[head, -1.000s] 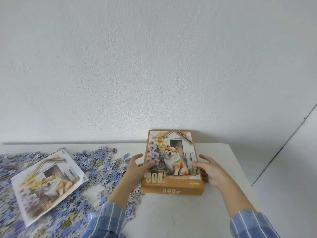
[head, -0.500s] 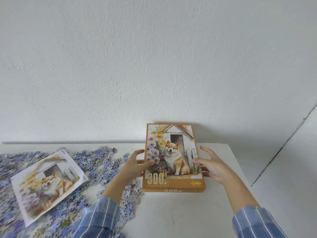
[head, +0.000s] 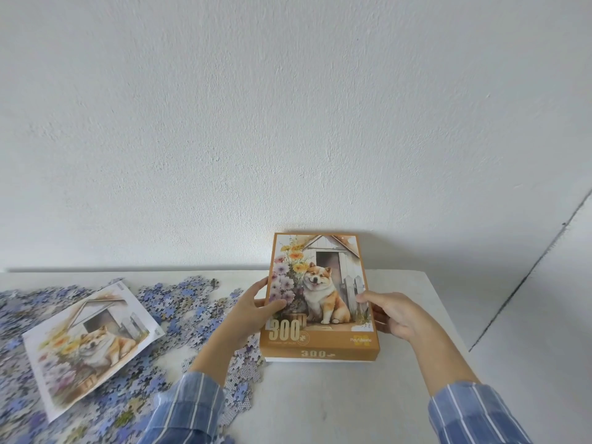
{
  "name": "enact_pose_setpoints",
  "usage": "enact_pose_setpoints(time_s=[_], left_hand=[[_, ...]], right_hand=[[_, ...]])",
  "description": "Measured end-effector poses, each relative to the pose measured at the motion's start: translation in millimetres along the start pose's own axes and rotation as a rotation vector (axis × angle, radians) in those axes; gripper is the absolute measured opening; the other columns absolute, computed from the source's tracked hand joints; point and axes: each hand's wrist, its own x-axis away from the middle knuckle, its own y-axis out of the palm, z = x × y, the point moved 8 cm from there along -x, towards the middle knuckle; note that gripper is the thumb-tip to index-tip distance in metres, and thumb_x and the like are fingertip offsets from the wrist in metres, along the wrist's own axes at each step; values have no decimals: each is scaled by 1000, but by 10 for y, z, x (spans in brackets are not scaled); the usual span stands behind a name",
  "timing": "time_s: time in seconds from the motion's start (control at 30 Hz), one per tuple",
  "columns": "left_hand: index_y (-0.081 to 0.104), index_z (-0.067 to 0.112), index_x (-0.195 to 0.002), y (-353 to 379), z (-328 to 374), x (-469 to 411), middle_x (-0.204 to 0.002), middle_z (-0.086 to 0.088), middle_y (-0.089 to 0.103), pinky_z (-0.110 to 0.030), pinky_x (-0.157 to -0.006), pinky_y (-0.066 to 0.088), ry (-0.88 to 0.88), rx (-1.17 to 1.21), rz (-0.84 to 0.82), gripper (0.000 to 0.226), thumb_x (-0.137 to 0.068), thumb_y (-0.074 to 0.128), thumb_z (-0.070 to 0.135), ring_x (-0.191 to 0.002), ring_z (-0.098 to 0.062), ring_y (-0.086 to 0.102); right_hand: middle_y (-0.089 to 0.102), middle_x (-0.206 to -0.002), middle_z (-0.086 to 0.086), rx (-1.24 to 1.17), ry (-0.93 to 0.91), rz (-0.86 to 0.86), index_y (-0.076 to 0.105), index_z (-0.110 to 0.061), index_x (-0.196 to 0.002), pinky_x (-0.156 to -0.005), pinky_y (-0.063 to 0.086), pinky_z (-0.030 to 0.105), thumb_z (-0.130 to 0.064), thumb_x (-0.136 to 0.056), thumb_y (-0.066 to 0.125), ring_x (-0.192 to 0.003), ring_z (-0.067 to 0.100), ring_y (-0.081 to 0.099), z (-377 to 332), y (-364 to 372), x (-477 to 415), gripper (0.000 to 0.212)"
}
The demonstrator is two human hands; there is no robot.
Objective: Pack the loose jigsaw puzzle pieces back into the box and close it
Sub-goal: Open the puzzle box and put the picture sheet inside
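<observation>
Box (head: 320, 290) sits right in the lower middle of the frame, a bit right of centre, and both hands are on it. It's the orange one with the smiling dog, flowers and little house on top, "300" printed big on the near corner and again on the front edge. The left hand (head: 253, 312) grabs the left long side, thumb lying flat across the picture and the other fingers curled round the edge. The right hand (head: 390, 315) does the same on the right long side, thumb tip on top and the fingers tucked down along the side. A thin white strip (head: 320, 359) of the bottom half peeks out under the orange lid's near edge. The far end of the box pokes up past the back edge of the white table (head: 320, 405), against the white wall (head: 288, 123). Can't tell if the box rests on the table or is off it. The loose puzzle pieces (head: 179, 302), mostly bluish, are spread all over the lower left, some running right up beside the box's near left corner and under the left forearm. A printed picture sheet (head: 89, 341) of the same dog lies tilted on top of them at the far left. Blue striped sleeves (head: 464, 415) show along the bottom edge.
</observation>
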Motion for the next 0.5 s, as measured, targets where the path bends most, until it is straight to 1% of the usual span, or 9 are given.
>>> enact_pose_setpoints(time_s=[0.07, 0.17, 0.23, 0.33, 0.43, 0.47, 0.5], left_hand=[[37, 29, -144, 4, 17, 24, -97, -10, 75, -47, -74, 60, 2, -4, -3, 69, -85, 74, 21, -86, -26, 74], [37, 31, -143, 20, 30, 26, -98, -10, 75, -49, -76, 60, 16, -17, -12, 70, -84, 75, 22, -86, -26, 74], [37, 35, -141, 31, 65, 40, -100, -10, 74, -50, -78, 59, 29, -27, -12, 72, -82, 76, 24, -88, -26, 73], [35, 37, -142, 26, 98, 40, -103, -12, 73, -52, -79, 59, 48, -11, -1, 79, -77, 79, 30, -91, -28, 73], [33, 44, -143, 8, 87, 42, -115, -12, 69, -54, -84, 57, 57, -15, 8, 91, -67, 84, 47, -99, -28, 70], [32, 46, -143, 9, 84, 49, -119, -10, 66, -51, -85, 57, 67, -25, 19, 91, -68, 83, 48, -103, -26, 67], [31, 45, -145, 9, 78, 61, -121, -7, 63, -44, -82, 58, 79, -39, 39, 86, -74, 80, 45, -104, -22, 65]], right_hand=[[75, -85, 12, -6, 10, -18, 68, -1, -106, -65, 52, 30, -9, -80, 78, -77, 23, 67, -9, 10, 11, 29], [74, -99, 16, -21, 28, -45, 66, -2, -109, -72, 53, 33, -8, -82, 77, -88, 27, 67, -23, 22, 23, 30], [73, -99, 17, -36, 32, -76, 65, -3, -109, -75, 53, 36, -7, -84, 74, -91, 29, 67, -51, 48, 68, 28], [74, -91, 16, -53, 22, -126, 64, -5, -109, -74, 53, 37, -8, -86, 71, -89, 29, 67, -58, 89, 108, 24], [73, -102, 15, -72, -13, -122, 63, -9, -116, -74, 53, 36, -14, -86, 73, -96, 29, 66, -45, 105, 103, 31], [72, -106, 15, -90, -31, -114, 63, -11, -117, -73, 52, 35, -16, -86, 73, -98, 28, 66, -42, 113, 109, 33], [71, -108, 13, -113, -54, -105, 63, -13, -117, -71, 51, 34, -17, -86, 74, -99, 26, 65, -38, 115, 120, 33]])
